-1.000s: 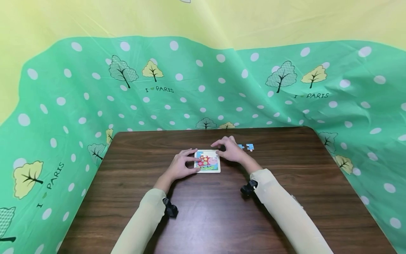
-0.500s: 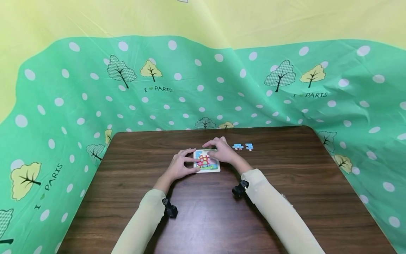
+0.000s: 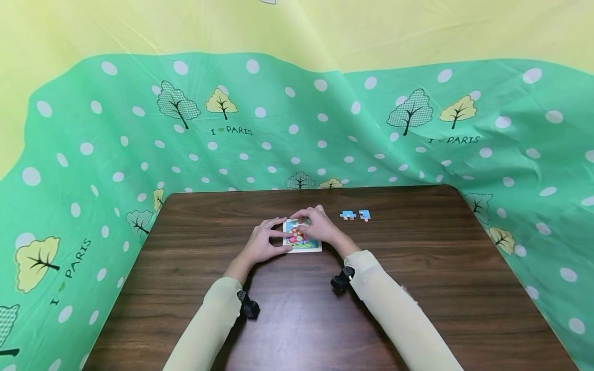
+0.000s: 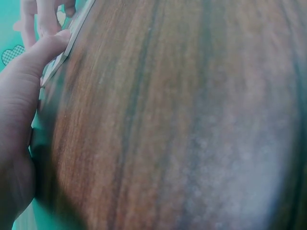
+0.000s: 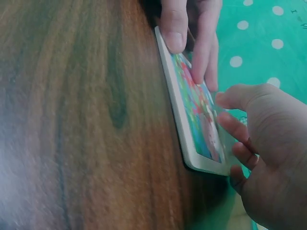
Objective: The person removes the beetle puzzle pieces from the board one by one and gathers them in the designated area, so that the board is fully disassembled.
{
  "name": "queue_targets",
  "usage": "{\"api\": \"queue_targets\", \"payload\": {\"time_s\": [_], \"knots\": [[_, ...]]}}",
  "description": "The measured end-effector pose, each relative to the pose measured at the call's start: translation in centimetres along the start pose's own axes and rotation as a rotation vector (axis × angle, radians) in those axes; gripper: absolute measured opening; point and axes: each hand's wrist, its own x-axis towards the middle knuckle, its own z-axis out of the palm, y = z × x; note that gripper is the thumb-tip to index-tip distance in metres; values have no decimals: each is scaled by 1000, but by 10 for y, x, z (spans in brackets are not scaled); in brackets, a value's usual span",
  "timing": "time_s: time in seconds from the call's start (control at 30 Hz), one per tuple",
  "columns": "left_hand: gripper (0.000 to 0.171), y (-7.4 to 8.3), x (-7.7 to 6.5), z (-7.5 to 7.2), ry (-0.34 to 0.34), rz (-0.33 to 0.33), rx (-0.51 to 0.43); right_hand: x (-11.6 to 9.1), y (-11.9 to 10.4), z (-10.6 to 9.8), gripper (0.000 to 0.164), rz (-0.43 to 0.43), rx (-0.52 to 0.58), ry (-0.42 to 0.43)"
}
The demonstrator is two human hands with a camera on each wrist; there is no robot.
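Observation:
A small picture puzzle [image 3: 308, 246] in a white frame lies on the table, a red-dotted shape and a pink face in its picture. My left hand [image 3: 262, 243] rests on its left side, thumb at the near edge, fingers fairly straight across the picture; the right wrist view shows that thumb [image 5: 173, 40] on the frame. Over the puzzle's far part is my right hand [image 3: 319, 225], bent thumb and index finger close above the picture. That hand [image 5: 273, 129] hides the far right part in the right wrist view, and I cannot tell whether its fingertips hold a piece.
Two loose blue jigsaw pieces, a left one [image 3: 348, 215] and a right one [image 3: 365, 215], lie to the puzzle's right, near the back of the brown wooden table [image 3: 297, 319]. Behind the table hangs a green and yellow cloth [image 3: 278, 149] printed with trees and dots.
My right hand has moved left from the frame's right edge to over the puzzle's far middle, uncovering the left loose piece. My left hand stays in place.

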Motion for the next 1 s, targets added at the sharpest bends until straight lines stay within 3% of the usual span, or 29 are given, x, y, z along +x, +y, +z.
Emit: {"api": "queue_targets", "payload": {"time_s": [0.13,0.4,0.73,1.0], "knots": [[38,0,1,1,-8,-7,-5,4,8,7,33,9,6,23],[37,0,0,0,-1,0,-9,-1,-6,5,32,57,2,20],[37,0,1,0,-10,-7,-15,10,28,23,35,3,32,97],[37,1,2,0,-27,-21,-13,0,11,15,35,23,60,91]]}}
